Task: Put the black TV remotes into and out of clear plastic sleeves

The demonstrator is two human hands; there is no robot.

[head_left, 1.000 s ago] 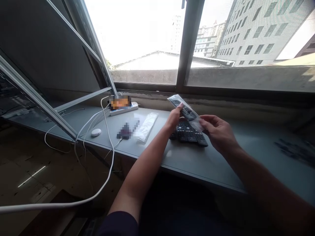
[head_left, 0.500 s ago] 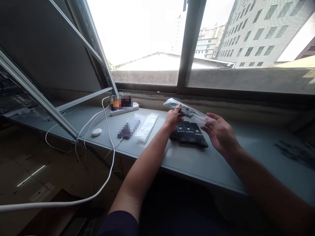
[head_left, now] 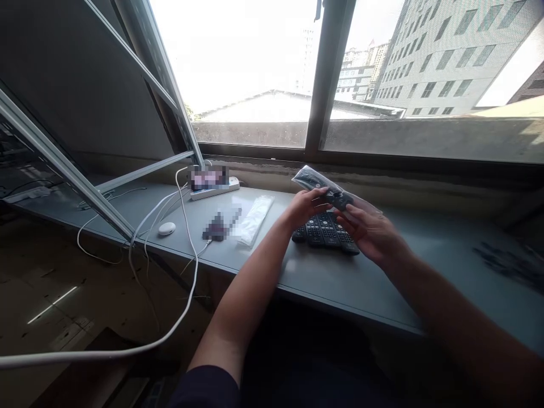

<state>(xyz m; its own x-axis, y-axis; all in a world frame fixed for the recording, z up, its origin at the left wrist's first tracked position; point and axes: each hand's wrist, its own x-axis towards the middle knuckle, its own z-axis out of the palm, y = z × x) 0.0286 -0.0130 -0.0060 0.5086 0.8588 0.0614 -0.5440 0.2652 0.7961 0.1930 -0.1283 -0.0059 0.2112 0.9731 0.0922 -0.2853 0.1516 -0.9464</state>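
Observation:
A dark remote control in a clear plastic bag (head_left: 312, 178) is held up above the bench, tilted down to the right. My left hand (head_left: 306, 205) grips its left part, thumb on top and fingers beneath. My right hand (head_left: 369, 229) pinches it near the lower right end of the remote, and loose clear plastic sticks out past the fingers. Below both hands, several black remote controls (head_left: 326, 233) lie side by side on the grey bench (head_left: 306, 277), partly covered by my right hand.
Left of my arm lie flat clear plastic bags (head_left: 256, 218) and a blurred-out item (head_left: 217, 228) with a cable. A power strip (head_left: 216, 190), a round white object (head_left: 167, 228) and white cables (head_left: 196, 272) are farther left, by a metal frame (head_left: 140, 62). Dark items (head_left: 510, 263) lie at right.
My right hand has slid left along the bag, from its loose plastic end onto the remote inside. The bagged remote has shifted slightly right and tilts more steeply.

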